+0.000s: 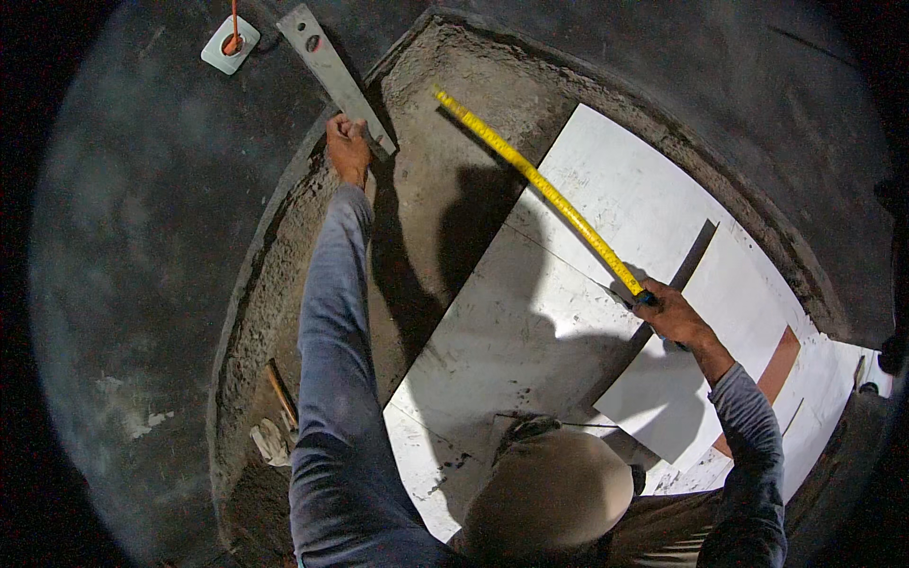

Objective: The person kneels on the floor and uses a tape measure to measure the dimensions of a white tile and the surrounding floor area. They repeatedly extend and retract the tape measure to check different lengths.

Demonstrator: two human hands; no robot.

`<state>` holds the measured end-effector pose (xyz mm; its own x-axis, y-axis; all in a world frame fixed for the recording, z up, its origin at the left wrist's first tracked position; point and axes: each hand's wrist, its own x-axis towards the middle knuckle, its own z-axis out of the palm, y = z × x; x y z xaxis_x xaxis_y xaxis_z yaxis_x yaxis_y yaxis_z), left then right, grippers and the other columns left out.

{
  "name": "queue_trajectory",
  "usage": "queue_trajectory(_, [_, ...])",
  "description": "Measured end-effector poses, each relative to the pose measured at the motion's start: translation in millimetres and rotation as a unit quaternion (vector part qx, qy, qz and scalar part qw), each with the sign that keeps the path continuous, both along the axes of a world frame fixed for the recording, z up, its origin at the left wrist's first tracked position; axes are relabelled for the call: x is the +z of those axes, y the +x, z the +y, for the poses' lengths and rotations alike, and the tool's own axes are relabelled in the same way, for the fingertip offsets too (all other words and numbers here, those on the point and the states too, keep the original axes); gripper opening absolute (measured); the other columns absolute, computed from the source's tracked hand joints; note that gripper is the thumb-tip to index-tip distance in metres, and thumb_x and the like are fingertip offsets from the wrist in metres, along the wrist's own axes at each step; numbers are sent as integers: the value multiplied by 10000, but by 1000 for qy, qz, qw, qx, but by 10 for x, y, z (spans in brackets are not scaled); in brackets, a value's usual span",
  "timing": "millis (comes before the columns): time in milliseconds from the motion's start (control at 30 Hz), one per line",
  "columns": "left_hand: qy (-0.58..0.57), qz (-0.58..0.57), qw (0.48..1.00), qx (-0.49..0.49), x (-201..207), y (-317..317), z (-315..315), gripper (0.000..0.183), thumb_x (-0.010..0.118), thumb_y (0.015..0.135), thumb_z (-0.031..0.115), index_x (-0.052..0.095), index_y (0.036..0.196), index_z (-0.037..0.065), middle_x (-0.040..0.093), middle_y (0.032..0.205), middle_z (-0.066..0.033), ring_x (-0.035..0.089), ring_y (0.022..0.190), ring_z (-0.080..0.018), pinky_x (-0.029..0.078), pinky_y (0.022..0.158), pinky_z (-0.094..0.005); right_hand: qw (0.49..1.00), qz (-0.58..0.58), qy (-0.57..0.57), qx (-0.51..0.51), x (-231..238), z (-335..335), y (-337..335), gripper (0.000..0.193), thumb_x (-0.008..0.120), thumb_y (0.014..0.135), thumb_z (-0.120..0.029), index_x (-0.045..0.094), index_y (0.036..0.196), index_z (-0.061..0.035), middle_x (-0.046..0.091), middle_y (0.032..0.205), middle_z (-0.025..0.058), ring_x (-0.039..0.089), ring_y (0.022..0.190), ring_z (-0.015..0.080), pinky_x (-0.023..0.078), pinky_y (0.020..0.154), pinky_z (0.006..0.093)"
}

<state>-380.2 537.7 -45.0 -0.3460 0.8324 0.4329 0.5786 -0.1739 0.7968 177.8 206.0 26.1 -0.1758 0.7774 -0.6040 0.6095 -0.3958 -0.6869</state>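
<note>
My left hand (347,150) is closed on the lower part of a flat grey metal straightedge (333,80) with holes near its far end. The bar lies slanted across the rim of a rough recess in the floor. In my right hand (677,314) is a tape measure (540,180). Its yellow blade is drawn out and slants to the far left over the recess, its tip apart from the straightedge. The case is mostly hidden by my fingers. Below the tape lie large white boards (492,312), scuffed and marked, with my shadow across them.
A raised, rough edge (275,222) borders the recess. At the far left sits a white square plate (220,59) with an orange cord. A wooden handle (281,390) and a pale glove-like thing (272,443) lie beside my left arm. A brown strip (778,369) lies at right.
</note>
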Motion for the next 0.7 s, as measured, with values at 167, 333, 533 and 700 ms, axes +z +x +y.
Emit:
queue_trajectory(167, [9, -149, 989, -24, -160, -69, 439, 210, 660, 1001, 75, 456, 1012, 26, 451, 887, -47, 472, 807, -217, 442, 843, -338, 992, -111, 7, 57, -86, -53, -46, 532, 699, 950, -260, 592, 1441, -87, 637, 1334, 215, 632, 1242, 350, 493, 1102, 441])
queue_trajectory(333, [-31, 50, 993, 101, -165, -4, 304, 199, 598, 1006, 9, 409, 1035, 63, 444, 909, -77, 461, 809, -244, 381, 841, -307, 987, -126, -7, 104, -38, -41, -52, 530, 663, 942, -244, 594, 1454, -127, 626, 1329, 226, 623, 1251, 352, 502, 1079, 451])
queue_trajectory(533, [-10, 155, 983, 95, -147, -192, 380, 210, 657, 1009, 106, 459, 1028, 41, 482, 851, -114, 494, 775, -285, 454, 776, -379, 986, -133, -10, 97, -10, -64, -92, 524, 661, 929, -184, 618, 1450, -206, 631, 1341, 202, 626, 1253, 354, 498, 1113, 451])
queue_trajectory(700, [-39, 145, 983, 102, -180, -185, 489, 234, 673, 1017, 189, 568, 1062, -15, 621, 916, -189, 585, 777, -340, 503, 768, -466, 991, -101, -39, 79, -60, -106, -45, 527, 680, 932, -221, 596, 1446, -137, 660, 1289, 215, 642, 1233, 357, 512, 1083, 465])
